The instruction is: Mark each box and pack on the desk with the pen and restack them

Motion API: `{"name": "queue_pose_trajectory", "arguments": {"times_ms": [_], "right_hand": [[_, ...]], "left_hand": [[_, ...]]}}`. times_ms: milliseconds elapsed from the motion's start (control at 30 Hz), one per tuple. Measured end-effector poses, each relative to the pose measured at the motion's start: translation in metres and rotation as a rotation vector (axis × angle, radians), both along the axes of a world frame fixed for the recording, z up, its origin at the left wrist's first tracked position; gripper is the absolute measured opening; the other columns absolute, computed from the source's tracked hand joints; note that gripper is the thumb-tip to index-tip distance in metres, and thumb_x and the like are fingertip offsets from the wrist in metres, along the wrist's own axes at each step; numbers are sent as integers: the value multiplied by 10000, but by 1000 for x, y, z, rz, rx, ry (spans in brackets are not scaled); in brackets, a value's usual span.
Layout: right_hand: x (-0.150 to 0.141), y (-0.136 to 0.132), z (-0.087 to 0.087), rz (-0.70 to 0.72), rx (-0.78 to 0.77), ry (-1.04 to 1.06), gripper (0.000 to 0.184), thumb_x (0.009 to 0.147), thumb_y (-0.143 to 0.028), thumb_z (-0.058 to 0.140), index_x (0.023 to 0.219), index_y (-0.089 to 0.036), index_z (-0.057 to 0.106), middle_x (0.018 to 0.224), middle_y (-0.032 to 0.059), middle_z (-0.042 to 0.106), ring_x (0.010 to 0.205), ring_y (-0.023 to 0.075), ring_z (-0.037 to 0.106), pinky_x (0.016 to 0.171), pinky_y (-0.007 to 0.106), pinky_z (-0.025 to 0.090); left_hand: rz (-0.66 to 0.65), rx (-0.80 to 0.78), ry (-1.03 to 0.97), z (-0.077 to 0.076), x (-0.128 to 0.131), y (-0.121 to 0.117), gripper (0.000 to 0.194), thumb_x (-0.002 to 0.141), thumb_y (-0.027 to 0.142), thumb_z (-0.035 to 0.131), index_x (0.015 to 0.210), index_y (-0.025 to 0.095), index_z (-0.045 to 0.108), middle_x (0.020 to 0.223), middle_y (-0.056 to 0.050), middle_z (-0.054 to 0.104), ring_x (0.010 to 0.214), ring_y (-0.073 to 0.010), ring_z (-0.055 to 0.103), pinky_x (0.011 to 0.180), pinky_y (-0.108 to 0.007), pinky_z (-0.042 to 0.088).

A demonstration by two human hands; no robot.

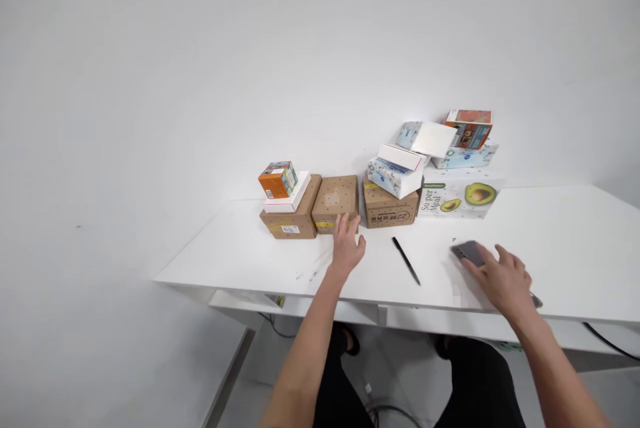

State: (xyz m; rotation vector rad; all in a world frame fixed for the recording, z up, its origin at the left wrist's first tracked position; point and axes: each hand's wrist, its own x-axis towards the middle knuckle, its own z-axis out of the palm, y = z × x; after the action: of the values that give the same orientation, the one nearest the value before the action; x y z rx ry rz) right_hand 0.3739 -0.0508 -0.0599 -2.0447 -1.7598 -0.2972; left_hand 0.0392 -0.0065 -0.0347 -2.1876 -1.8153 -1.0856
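Note:
My left hand (347, 247) reaches over the front of the middle brown cardboard box (334, 195), its fingers apart and nothing in them. Whether the fingertips touch the box I cannot tell. On the right, my right hand (505, 276) is over a dark grey, flat phone-like device (470, 251) lying on the white table (370, 268). Its fingers are spread, and the hand hides the middle of the device. Between my hands a black pen (406, 260) lies slantwise on the tabletop.
A left brown box (295, 223) carries a white box (290, 201) and an orange box (276, 181). At right, another brown box (390, 209) and an avocado-printed box (457, 200) stand beneath stacked, tilted cartons (395, 175). The wall (320, 48) rises behind. Cables (395, 409) lie below.

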Motion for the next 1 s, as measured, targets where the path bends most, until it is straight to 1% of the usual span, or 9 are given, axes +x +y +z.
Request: {"name": "queue_pose_trajectory", "arguments": {"times_ms": [67, 167, 267, 367, 533, 700, 867, 933, 1000], "right_hand": [[-11, 20, 35, 127, 187, -36, 545, 865, -492, 440, 1274, -143, 526, 1271, 228, 496, 1114, 386, 485, 812, 538, 455], [-33, 57, 104, 256, 441, -90, 590, 855, -390, 510, 1373, -123, 411, 1351, 232, 424, 1197, 386, 415, 910, 550, 399], [-51, 99, 164, 299, 460, -162, 710, 814, -317, 595, 1439, -156, 300, 1482, 213, 257, 1311, 414, 272, 972, 588, 317], [-59, 137, 196, 339, 417, -221, 779, 786, -301, 651, 1449, -143, 274, 1515, 219, 205, 1340, 419, 225, 995, 596, 254], [-56, 171, 202, 426, 328, -216, 663, 912, -363, 377, 1395, 79, 280, 1342, 297, 434, 1280, 369, 350, 955, 502, 272], [-54, 166, 205, 413, 400, -176, 654, 863, -248, 505, 1416, 19, 282, 1301, 254, 491, 1225, 353, 436, 964, 474, 325], [-57, 107, 222, 363, 660, -63, 627, 899, -248, 427, 1461, -77, 207, 1377, 200, 395, 1275, 361, 359, 1001, 528, 340], [-61, 69, 216, 363, 724, -28, 615, 909, -300, 415, 1462, -133, 204, 1376, 186, 390, 1269, 350, 352, 985, 522, 365], [-68, 28, 193, 433, 786, -57, 638, 881, -316, 471, 1451, -177, 219, 1325, 179, 431, 1243, 347, 382, 986, 516, 375]], "left_hand": [[3, 13, -7, -14, 8, -18, 443, 802, 157, 494, 1242, 182, 536, 1347, -126, 445, 1320, -298, 336, 1082, -504, 346], [-7, -4, -1, -40, 21, -46, 424, 801, 146, 495, 1218, 189, 558, 1281, -114, 506, 1277, -289, 384, 1057, -494, 383], [-9, -10, 13, -59, 29, -66, 410, 793, 130, 499, 1192, 192, 576, 1216, -107, 552, 1225, -284, 430, 1021, -487, 421], [-13, 18, 16, -63, 31, -72, 389, 789, 120, 501, 1162, 185, 590, 1151, -104, 588, 1171, -277, 468, 995, -482, 442], [-54, 45, -13, -56, 31, -71, 399, 749, 108, 533, 1130, 200, 606, 1058, -98, 625, 1072, -274, 528, 933, -474, 481], [-53, 54, -49, -54, 31, -73, 413, 718, 98, 556, 1111, 211, 612, 1018, -96, 639, 1045, -273, 537, 906, -469, 491], [-61, 37, -64, -53, 31, -74, 398, 723, 110, 559, 1106, 203, 617, 1030, -94, 639, 1055, -275, 525, 933, -465, 472], [-85, 32, -113, -52, 30, -73, 390, 731, 116, 551, 1103, 205, 623, 1036, -91, 638, 1061, -269, 525, 950, -461, 460], [-111, 33, -243, -51, 29, -72, 339, 758, 134, 531, 1072, 204, 638, 1018, -86, 642, 1043, -248, 542, 950, -443, 460]]}}
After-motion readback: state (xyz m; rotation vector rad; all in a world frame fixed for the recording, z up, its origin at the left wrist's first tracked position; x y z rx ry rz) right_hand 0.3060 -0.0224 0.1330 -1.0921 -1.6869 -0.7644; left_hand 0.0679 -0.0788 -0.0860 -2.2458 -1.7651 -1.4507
